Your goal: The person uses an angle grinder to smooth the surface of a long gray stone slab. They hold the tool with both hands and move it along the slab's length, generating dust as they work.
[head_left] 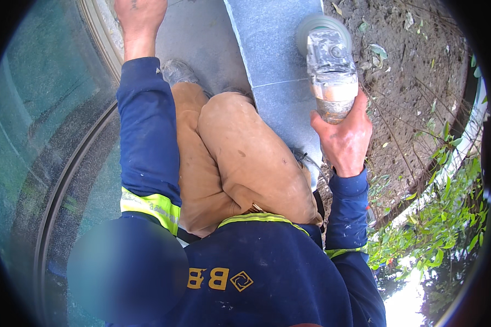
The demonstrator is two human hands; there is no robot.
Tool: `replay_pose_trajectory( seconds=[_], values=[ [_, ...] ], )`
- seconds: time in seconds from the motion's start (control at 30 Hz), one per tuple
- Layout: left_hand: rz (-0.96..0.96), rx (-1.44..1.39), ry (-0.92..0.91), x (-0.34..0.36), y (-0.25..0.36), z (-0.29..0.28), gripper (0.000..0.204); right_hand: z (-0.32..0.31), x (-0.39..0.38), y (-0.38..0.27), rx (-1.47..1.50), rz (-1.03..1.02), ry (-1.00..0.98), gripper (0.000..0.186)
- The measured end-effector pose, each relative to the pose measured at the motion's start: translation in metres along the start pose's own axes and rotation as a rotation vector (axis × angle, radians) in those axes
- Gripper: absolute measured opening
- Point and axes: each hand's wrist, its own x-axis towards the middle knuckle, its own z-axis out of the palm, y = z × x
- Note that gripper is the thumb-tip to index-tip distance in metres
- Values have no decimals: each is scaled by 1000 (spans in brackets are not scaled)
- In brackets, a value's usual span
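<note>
My right hand [345, 136] is wrapped round the rear body of a dusty angle grinder [333, 62]. The grinder's disc [323, 22] looks smeared, as if spinning, and lies over the right edge of a grey stone slab [278, 52]. Across the slab runs a thin pale line [281, 83], a little nearer to me than the disc. At the top left, my left hand [141, 19] is beside a pale frame [105, 32]; the picture's edge cuts off its fingers, so its grip is hidden.
Large greenish glass panels [24, 136] with a dark curved rail [65, 185] stand on my left. Right of the slab lies bare soil [403, 82] with twigs and leaves, then green plants [442, 212]. My bent knees [245, 136] are close to the slab. A dark cord [314, 162] hangs near my right wrist.
</note>
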Motion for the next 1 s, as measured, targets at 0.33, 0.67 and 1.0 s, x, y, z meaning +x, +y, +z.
replay_pose_trajectory(
  seconds=[0.33,0.67,1.0],
  values=[
    [-7,57,-7,0,6,-1,22,2,6,-4,-20,-23,-11,78],
    [-6,33,26,0,7,-4,23,0,9,-7,40,-15,-22,74],
    [19,20,36,1,6,-3,23,1,4,-7,10,-47,-13,74]
  ],
)
